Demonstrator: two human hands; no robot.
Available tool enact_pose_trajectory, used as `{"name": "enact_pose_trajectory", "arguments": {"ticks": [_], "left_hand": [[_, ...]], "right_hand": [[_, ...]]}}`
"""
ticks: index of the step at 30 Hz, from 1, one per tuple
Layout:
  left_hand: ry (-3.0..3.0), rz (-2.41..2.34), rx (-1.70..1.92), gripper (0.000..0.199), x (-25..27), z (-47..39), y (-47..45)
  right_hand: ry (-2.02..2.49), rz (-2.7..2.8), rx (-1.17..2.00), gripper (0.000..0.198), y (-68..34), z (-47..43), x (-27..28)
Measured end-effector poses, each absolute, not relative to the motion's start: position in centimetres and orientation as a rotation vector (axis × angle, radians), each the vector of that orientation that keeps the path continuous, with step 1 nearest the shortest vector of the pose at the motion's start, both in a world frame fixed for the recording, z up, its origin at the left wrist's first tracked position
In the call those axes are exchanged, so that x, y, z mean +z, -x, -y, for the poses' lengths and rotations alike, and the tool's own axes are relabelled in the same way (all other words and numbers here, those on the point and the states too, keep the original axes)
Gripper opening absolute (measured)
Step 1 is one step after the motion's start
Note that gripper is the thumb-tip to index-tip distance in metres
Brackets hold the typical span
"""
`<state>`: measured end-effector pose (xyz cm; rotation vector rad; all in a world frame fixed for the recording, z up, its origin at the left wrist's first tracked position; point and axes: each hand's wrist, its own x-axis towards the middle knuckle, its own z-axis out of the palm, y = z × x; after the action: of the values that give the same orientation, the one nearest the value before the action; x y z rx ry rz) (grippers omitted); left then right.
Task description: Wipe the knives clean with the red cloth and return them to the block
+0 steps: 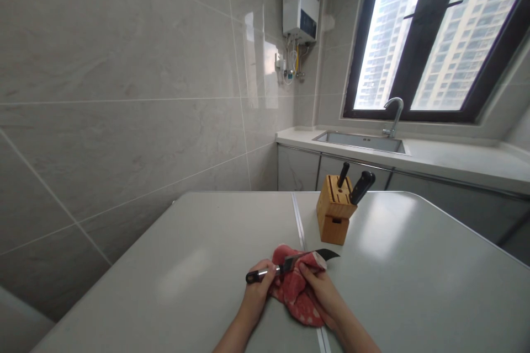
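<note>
Already out, the knife (290, 262) sits nearer than the wooden knife block (333, 226), handle gripped in my left hand (260, 280); my right hand (325, 288) pinches red cloth (295, 288) over its blade, apparently unfinished.

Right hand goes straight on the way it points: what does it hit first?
The right hand would first meet the red patterned cloth it holds; the kitchen knife seems next, though depth is unclear.

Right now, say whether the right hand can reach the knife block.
Probably not directly: the right hand holds a red cloth, with a knife blade between it and the knife block.
</note>
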<state>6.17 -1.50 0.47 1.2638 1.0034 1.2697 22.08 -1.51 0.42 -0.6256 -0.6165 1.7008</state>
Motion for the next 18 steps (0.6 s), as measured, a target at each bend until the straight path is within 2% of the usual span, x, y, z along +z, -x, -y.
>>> {"name": "enact_pose_trajectory", "arguments": {"ticks": [10,18], "left_hand": [[-1.453,-1.035,1.187,0.035,-0.11,0.82,-6.52],[-1.31,-0.955,1.227,0.046,-0.35,0.81,-6.45]], "right_hand": [[0.754,0.689,1.699,0.03,-22.49,1.74,0.27],[0.62,0.584,1.718,0.023,-21.98,1.62,0.42]]}}
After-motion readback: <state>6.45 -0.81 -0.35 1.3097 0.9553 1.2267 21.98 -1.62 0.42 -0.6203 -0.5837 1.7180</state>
